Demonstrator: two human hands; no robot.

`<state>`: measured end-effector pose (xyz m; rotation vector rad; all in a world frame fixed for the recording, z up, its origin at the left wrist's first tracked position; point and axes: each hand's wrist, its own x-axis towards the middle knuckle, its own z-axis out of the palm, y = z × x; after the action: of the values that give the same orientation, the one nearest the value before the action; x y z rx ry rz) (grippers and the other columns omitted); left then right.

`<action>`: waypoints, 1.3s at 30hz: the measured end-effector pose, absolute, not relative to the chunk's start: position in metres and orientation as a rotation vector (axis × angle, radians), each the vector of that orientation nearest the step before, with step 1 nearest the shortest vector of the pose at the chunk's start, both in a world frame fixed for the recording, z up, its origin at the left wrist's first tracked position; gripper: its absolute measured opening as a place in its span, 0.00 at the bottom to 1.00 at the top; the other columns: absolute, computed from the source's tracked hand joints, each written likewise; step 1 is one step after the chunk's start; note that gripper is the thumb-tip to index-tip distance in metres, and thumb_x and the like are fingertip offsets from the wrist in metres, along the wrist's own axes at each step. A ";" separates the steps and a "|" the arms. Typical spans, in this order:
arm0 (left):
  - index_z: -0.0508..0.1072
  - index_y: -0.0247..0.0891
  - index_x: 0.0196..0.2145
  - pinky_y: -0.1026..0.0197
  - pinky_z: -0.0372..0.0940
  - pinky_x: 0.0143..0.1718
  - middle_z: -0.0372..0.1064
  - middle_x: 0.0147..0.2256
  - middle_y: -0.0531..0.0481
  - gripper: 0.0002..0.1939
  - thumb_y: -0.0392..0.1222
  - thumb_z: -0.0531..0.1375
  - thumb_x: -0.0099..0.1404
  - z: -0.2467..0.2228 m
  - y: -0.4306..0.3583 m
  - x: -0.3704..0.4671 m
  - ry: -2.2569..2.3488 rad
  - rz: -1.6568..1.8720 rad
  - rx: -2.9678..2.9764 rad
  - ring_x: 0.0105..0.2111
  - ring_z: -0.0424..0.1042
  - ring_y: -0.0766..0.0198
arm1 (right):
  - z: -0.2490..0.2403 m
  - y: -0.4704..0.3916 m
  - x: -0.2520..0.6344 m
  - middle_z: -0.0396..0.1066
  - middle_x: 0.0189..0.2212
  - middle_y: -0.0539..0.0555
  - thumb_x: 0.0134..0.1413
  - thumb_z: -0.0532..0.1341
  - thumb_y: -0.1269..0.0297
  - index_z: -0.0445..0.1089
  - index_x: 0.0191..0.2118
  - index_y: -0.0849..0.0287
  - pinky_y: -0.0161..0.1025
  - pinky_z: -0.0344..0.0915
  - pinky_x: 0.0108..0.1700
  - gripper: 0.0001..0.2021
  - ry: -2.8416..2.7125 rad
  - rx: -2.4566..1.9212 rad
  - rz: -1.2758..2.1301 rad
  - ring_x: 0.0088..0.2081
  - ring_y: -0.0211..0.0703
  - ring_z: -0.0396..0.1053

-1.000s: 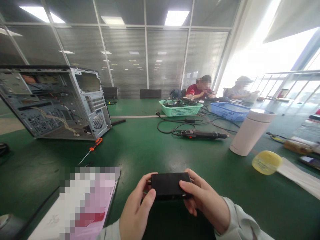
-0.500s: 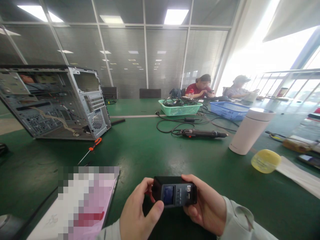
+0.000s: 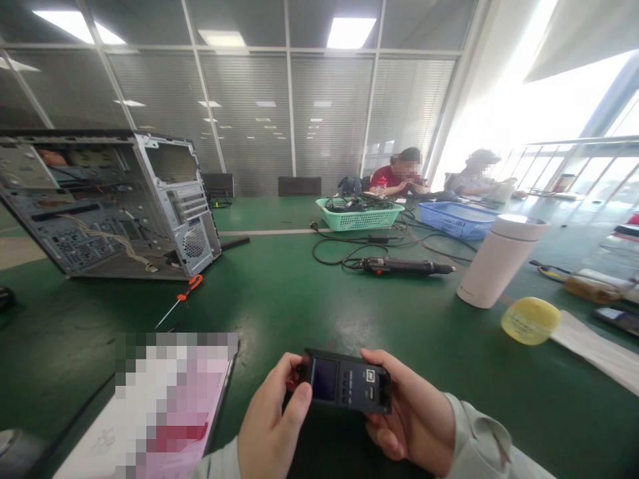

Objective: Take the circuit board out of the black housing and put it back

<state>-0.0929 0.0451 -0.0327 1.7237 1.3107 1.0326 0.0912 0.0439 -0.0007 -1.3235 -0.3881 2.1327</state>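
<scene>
Black handheld electronic device, held up in both hands above the near part of the green table. Face tilted to the camera: dark screen at left, row of small buttons, square USB-B-type port at right. Left hand: fingers bent round the device's left end, thumb on the screen's lower-left corner; small red part by those fingers, mostly hidden. Right hand: closed round the right end, fingers behind and underneath; thumb contact unclear. Left of hands: pink-and-white papers, partly pixelated; beyond, orange-handled screwdriver just beside open PC case. Ahead: corded electric screwdriver, green basket of cables, blue basket. Right: pale pink tumbler, yellow container. Two people seated at far right.
</scene>
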 end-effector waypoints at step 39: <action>0.67 0.39 0.51 0.55 0.68 0.45 0.75 0.47 0.44 0.20 0.50 0.54 0.64 -0.042 0.040 -0.093 1.214 1.078 1.819 0.42 0.74 0.54 | -0.036 0.043 0.095 0.59 0.26 0.48 0.37 0.72 0.37 0.56 0.42 0.62 0.26 0.60 0.18 0.39 -1.220 -1.037 1.479 0.20 0.31 0.56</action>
<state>-0.0933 0.0403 -0.0419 1.8194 1.2137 1.0782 0.0946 0.0433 -0.0357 -1.0368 -1.2200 1.4787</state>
